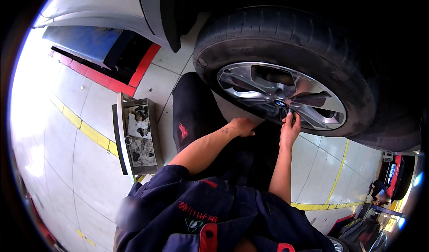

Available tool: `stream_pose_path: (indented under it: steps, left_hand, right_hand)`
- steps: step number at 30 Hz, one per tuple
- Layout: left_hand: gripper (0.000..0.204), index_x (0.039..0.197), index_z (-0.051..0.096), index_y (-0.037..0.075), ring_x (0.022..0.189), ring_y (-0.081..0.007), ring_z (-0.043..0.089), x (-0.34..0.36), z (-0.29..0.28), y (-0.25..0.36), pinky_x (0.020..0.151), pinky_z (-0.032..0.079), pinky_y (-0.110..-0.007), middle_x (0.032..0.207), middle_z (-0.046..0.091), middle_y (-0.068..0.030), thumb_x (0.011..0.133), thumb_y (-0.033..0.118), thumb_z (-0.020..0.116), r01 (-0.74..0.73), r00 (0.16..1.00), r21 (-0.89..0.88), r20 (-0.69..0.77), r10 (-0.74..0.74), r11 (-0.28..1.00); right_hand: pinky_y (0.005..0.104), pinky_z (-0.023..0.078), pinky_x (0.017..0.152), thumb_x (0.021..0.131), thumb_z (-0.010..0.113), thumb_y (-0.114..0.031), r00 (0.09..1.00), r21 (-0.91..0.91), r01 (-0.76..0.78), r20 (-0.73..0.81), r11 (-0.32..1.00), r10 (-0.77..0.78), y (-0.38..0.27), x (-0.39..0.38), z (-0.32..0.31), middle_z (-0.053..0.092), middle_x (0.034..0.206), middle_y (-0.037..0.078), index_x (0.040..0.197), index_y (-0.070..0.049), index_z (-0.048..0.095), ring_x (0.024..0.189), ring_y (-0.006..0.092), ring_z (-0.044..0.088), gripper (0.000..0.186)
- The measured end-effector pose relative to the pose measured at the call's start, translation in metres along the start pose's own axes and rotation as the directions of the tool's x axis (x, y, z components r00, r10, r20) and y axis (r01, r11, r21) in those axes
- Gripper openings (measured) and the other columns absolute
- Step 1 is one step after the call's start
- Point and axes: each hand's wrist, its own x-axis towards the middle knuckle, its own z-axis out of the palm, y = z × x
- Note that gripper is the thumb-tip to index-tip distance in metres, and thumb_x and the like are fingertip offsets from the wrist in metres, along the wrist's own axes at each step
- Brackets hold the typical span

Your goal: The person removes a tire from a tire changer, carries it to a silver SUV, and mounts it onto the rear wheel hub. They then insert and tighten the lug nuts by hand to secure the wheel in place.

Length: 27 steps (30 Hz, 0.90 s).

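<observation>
A black tire (263, 29) on a silver multi-spoke alloy wheel (326, 104) fills the upper right, mounted on a car. My right hand (289, 129) reaches to the wheel just below the centre cap (280, 103), fingertips closed on a small dark piece (290, 111), possibly a bolt, at a bolt hole. My left hand (244, 126) is beside the tire's lower edge, above my legs, fingers curled; whether it holds anything is hidden.
A metal tray (158, 154) with dark parts stands to my left. Behind it is a blue panel (82, 40) by a red-edged floor recess. Tiled floor (80, 162) has yellow lines. Another person (379, 191) and a red-backed vehicle (397, 176) are at far right.
</observation>
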Motion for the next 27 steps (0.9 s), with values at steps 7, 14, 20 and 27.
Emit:
stream_pose_path:
  steps: [7,14,20,27]
  left_hand:
    - [0.042,0.117,0.063,0.008,0.111,-0.0366,0.06,0.003,0.001,0.002,0.094,0.048,-0.045,0.115,0.064,-0.0193,0.091,0.041,0.057,0.002,1.0,-0.013,0.024,-0.001,1.0]
    - [0.044,0.121,0.06,0.009,0.111,-0.0366,0.06,0.004,0.0,0.0,0.094,0.048,-0.045,0.115,0.064,-0.0189,0.091,0.041,0.057,0.008,0.999,0.001,0.039,-0.008,1.0]
    - [0.045,0.125,0.058,0.011,0.111,-0.037,0.059,-0.001,-0.006,0.003,0.093,0.048,-0.045,0.115,0.064,-0.0184,0.092,0.042,0.056,0.022,1.0,0.014,0.023,-0.022,1.0]
    - [0.047,0.121,0.061,0.008,0.111,-0.0355,0.06,0.002,-0.002,0.002,0.094,0.048,-0.044,0.113,0.066,-0.0183,0.092,0.044,0.055,-0.021,1.0,0.04,0.019,0.021,0.999]
  right_hand:
    - [0.0209,0.028,0.041,0.103,0.042,-0.033,0.762,0.748,-0.642,0.595,0.171,0.257,0.011,0.015,-0.013,0.048,0.068,0.001,0.112,-0.001,0.057,0.045,0.0067,0.032,0.036]
    - [0.021,0.031,0.044,0.093,0.065,-0.028,0.978,0.549,-0.208,0.134,0.81,0.161,0.011,0.006,0.005,0.058,0.079,0.003,0.11,-0.007,0.054,0.05,0.0064,0.04,0.029]
    - [0.0228,0.035,0.046,0.094,0.063,-0.024,0.998,-0.031,0.059,-0.03,0.998,-0.06,0.0,-0.002,0.005,0.062,0.079,0.004,0.102,-0.002,0.057,0.052,0.0043,0.045,0.024]
    - [0.0218,0.024,0.043,0.1,0.048,-0.041,0.716,0.718,-0.695,0.689,0.029,0.112,0.007,0.008,-0.009,0.042,0.062,-0.003,0.106,-0.002,0.059,0.043,0.0064,0.03,0.04]
